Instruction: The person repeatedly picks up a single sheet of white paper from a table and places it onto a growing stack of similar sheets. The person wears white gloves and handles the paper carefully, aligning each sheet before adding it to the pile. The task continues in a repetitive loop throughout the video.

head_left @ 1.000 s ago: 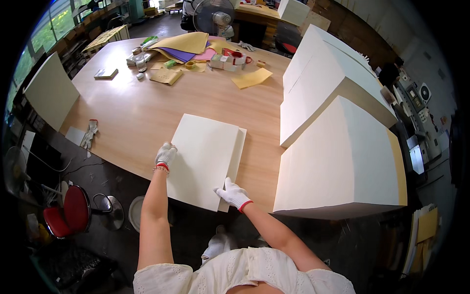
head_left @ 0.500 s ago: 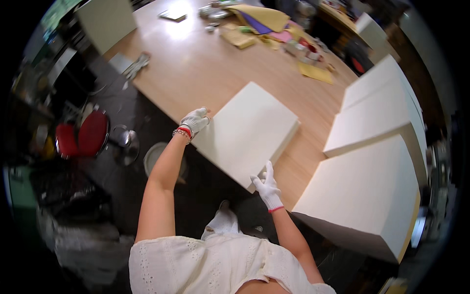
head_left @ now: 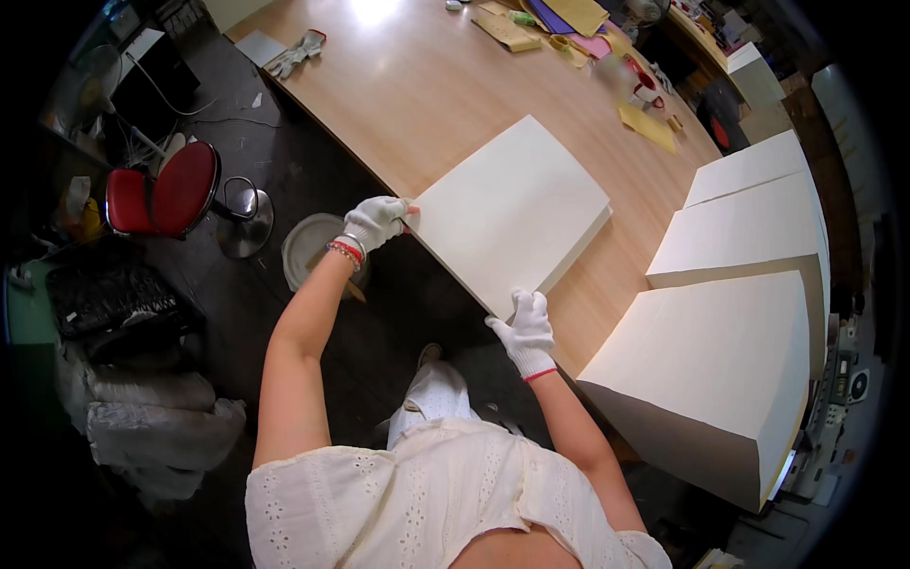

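A thick rectangular stack of white paper (head_left: 517, 209) lies on the wooden table, its near side along the table's front edge. My left hand (head_left: 376, 222), in a white knit glove with bare fingertips showing, grips the stack's left corner, with fingers closed at the edge. At the near right corner is my right hand (head_left: 526, 327), gloved in white with a red cuff. Its fingers curl on the corner of the same stack; the thumb side rests at the edge, and the undersides of both grips are hidden.
Larger white stacks (head_left: 701, 351) stand at the table's right end. A grey-white glove (head_left: 299, 54) lies at the far left corner of the table (head_left: 398, 104). Yellow sheets (head_left: 647, 128) and a red-and-white cup (head_left: 646, 90) sit far right. A red chair (head_left: 185, 190) and a bucket (head_left: 308, 248) stand left.
My view has shifted, and the table shows higher in it. My right hand's fingers, spread apart before, have curled onto the stack's near corner. My left hand stays at the left corner.
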{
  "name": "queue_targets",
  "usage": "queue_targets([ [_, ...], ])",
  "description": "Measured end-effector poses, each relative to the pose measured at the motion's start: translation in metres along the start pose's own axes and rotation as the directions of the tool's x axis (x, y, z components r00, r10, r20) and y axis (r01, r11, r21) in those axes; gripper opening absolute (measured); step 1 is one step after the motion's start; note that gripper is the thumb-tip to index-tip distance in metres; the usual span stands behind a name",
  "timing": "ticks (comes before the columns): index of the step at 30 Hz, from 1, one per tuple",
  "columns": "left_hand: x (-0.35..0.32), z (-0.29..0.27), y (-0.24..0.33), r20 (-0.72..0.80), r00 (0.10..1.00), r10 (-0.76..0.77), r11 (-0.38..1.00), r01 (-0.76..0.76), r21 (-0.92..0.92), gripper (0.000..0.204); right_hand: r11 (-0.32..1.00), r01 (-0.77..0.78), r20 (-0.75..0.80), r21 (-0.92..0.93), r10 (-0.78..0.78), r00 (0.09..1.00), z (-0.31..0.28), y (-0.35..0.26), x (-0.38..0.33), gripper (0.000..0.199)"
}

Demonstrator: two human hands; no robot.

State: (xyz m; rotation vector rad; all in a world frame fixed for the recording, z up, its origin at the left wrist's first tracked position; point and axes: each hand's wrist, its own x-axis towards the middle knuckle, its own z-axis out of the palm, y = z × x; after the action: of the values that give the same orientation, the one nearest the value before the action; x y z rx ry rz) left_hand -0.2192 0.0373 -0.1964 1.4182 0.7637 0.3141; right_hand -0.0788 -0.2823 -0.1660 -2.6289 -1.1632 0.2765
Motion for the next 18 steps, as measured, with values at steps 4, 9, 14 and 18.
queue_targets([
  [4, -0.002, -0.004, -0.007, 0.066, 0.956, 0.287, 0.934, -0.294, 0.205, 0.024, 0.999, 0.035, -0.07, -0.021, -0.036, 0.997, 0.003, 0.0, -0.003, 0.07],
  [9, -0.001, -0.011, -0.008, 0.124, 0.917, 0.378, 0.836, -0.396, 0.38, 0.027, 0.999, 0.028, -0.025, 0.03, -0.027, 0.999, 0.003, -0.001, 0.0, 0.07],
  [14, -0.01, -0.005, 0.01, 0.178, 0.913, 0.368, 0.679, -0.394, 0.619, 0.018, 1.0, -0.002, 0.041, 0.019, 0.002, 0.999, -0.005, -0.009, -0.002, 0.07],
  [18, -0.01, -0.008, 0.007, 0.261, 0.801, 0.538, 0.381, -0.508, 0.772, 0.008, 0.993, 0.089, 0.092, 0.082, -0.097, 0.991, -0.023, -0.005, -0.011, 0.068],
])
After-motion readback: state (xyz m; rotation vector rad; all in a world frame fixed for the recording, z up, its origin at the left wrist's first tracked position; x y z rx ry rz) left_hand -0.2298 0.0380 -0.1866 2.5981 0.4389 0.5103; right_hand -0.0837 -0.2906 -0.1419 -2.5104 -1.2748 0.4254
